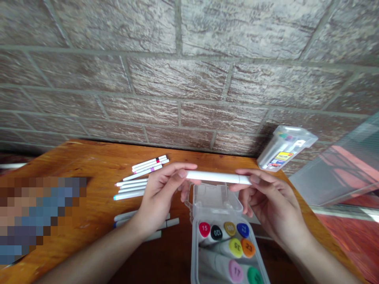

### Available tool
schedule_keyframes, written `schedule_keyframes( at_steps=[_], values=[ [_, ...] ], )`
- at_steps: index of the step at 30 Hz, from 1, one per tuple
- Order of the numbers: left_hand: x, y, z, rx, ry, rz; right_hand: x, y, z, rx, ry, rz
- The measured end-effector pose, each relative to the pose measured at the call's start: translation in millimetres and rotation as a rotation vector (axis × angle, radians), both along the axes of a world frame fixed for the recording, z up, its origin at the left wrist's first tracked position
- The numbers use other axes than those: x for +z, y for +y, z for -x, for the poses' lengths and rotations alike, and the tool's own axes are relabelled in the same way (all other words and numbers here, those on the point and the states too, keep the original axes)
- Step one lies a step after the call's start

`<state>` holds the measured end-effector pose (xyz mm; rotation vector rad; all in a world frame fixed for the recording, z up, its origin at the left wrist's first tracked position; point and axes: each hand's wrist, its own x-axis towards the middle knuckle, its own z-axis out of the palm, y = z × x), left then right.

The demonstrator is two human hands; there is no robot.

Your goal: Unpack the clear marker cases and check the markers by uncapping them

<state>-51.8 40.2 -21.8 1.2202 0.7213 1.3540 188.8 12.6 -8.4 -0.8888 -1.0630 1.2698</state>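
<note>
A white marker (213, 177) is held level between both hands, above the open lid of a clear plastic case (194, 252). My left hand (162, 189) pinches its left end between thumb and fingers. At the other end, my right hand (266, 193) grips the marker beside a thin seam line. Several markers with coloured, numbered ends stand or lean in the case, among them a red one (204, 229), an orange one (248, 247) and a pink one (236, 270). Fingers cover both tips of the held marker.
Several white markers (133, 192) lie on the wooden table (97, 157) left of my hands, some partly behind my left arm. A closed clear case (286, 148) with markers stands at the back right. A stone-block wall (177, 79) rises behind the table. The left area is pixelated.
</note>
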Motion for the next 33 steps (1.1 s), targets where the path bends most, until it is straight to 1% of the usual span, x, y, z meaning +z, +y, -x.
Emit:
schedule_keyframes(
  at_steps=[5,11,18,21,25,29,33],
  values=[
    [1.6,0.0,-0.5,-0.012,-0.031,0.031,2.9,-0.5,-0.2,0.011,0.016,0.033],
    [0.8,0.4,-0.5,-0.035,-0.077,0.055,0.5,1.8,-2.3,0.048,0.068,0.022],
    [-0.1,2.5,-0.7,-0.036,-0.101,0.081,-2.0,3.4,-5.2,0.054,0.048,0.029],
    [-0.9,2.5,-0.3,-0.051,-0.106,0.070,-2.2,3.7,-5.1,0.050,0.060,0.041],
    [-1.5,0.5,0.1,-0.057,-0.079,0.027,-3.0,5.0,-5.3,0.081,0.094,0.044],
    [-1.0,-1.2,-0.1,-0.021,0.005,-0.045,-2.4,5.2,-4.1,0.083,0.117,0.045],
    [-0.7,-1.0,-0.9,0.011,0.065,-0.075,0.6,4.0,-0.1,0.057,0.103,0.016]
  ],
)
